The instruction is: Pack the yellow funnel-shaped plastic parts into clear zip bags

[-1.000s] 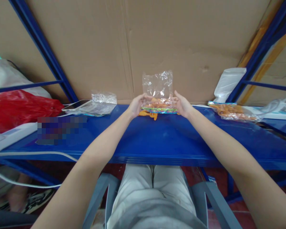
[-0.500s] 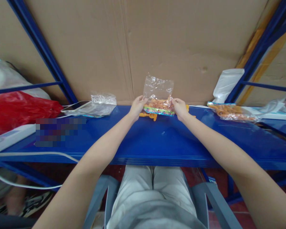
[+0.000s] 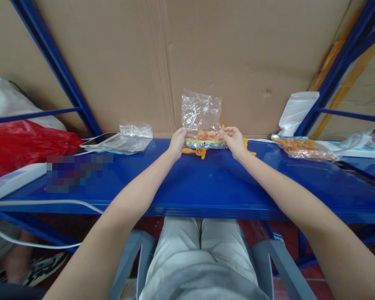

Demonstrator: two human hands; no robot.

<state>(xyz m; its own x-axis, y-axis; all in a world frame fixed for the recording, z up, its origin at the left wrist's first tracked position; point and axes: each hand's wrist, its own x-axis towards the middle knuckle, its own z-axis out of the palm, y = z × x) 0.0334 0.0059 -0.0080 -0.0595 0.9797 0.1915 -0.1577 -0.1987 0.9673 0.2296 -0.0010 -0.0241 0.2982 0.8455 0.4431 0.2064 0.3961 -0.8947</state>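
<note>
- Brown corrugated cardboard sheet (image 3: 212, 54) fills the far wall behind the bench, framed by slanted blue metal struts.
- Long blue metal shelf (image 3: 206, 183) runs left to right across the view; the person sits near its front edge, pale trousers visible below.
- Crumpled red plastic bag (image 3: 25, 143) lies at far left on the shelf, well apart from the hands.
- Flat pile of empty clear plastic bags (image 3: 125, 139) rests left of centre, near the cardboard.
- Filled clear bag of orange pieces (image 3: 303, 146) lies on its side at right, with a white plastic pouch (image 3: 296, 109) leaning just behind it.
- Small clear plastic bag with a multicoloured printed strip (image 3: 201, 121) stands upright at centre, far side of the shelf, against the cardboard; orange pieces sit in its lower part, upper part empty and crinkled.
- Left hand (image 3: 177, 143) pinches the bag's left edge, fingers closed on the plastic.
- Right hand (image 3: 234, 141) pinches the bag's right edge, fingers closed on it likewise.
- Loose orange curled pieces (image 3: 196, 151) lie on the shelf just below the bag, between the two hands; more show beside the right hand.
</note>
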